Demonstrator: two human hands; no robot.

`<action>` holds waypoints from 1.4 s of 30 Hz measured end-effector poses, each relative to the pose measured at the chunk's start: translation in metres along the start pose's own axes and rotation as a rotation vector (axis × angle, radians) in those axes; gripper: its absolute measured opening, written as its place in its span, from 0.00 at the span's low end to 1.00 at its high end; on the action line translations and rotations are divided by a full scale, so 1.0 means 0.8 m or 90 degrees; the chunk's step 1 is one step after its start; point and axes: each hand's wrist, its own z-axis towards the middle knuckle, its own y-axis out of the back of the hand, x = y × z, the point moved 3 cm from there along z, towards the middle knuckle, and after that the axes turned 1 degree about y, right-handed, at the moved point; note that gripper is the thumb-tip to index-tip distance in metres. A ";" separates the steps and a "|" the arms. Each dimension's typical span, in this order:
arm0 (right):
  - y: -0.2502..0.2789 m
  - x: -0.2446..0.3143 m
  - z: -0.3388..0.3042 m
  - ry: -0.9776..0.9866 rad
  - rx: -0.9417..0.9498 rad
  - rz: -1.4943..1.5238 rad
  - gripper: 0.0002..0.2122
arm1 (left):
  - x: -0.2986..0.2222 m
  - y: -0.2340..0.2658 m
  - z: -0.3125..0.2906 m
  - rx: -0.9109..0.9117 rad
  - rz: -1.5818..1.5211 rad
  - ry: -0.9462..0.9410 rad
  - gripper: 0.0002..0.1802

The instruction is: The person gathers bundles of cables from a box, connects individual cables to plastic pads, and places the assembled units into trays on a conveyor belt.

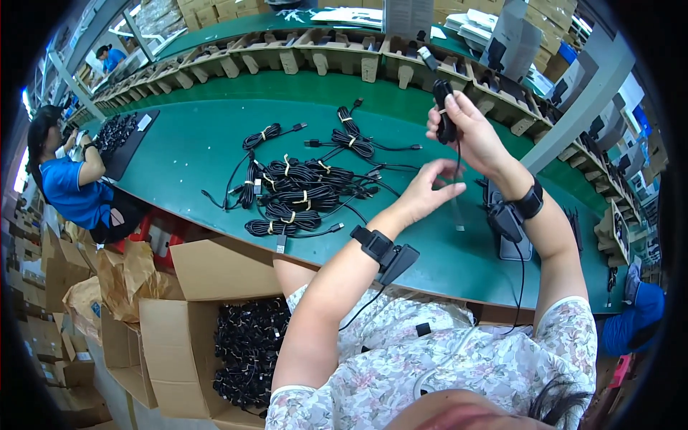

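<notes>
My right hand (473, 132) is raised over the green table and wrapped round a bundled black USB cable (446, 118). A light tie circles the bundle, and one plug (428, 57) sticks up past the fingers. The cable's other end hangs below, its tip smeared by motion. My left hand (433, 190) is beside that hanging end, thumb and fingers apart; I see nothing held in it. To its left lies a pile of black cables (301, 190), coiled and bound with pale ties. Under my right forearm is a dark, flat object (512, 247), partly hidden.
Cardboard trays (340, 54) line the far side of the green table (193, 154). An open carton (172, 351) beside me holds many black cables. At the left a person in blue (72, 183) works by another cable heap (117, 136). A grey post (580, 107) stands right.
</notes>
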 end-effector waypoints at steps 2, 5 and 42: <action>0.004 -0.003 -0.003 0.034 -0.055 0.024 0.09 | -0.007 -0.003 -0.001 -0.014 0.081 -0.056 0.38; 0.013 -0.010 0.001 0.054 -0.081 0.027 0.08 | -0.021 -0.007 -0.002 0.136 -0.358 0.109 0.34; 0.291 0.076 0.154 -0.008 -0.291 -1.594 0.06 | 0.018 0.049 -0.001 -0.212 0.427 0.138 0.26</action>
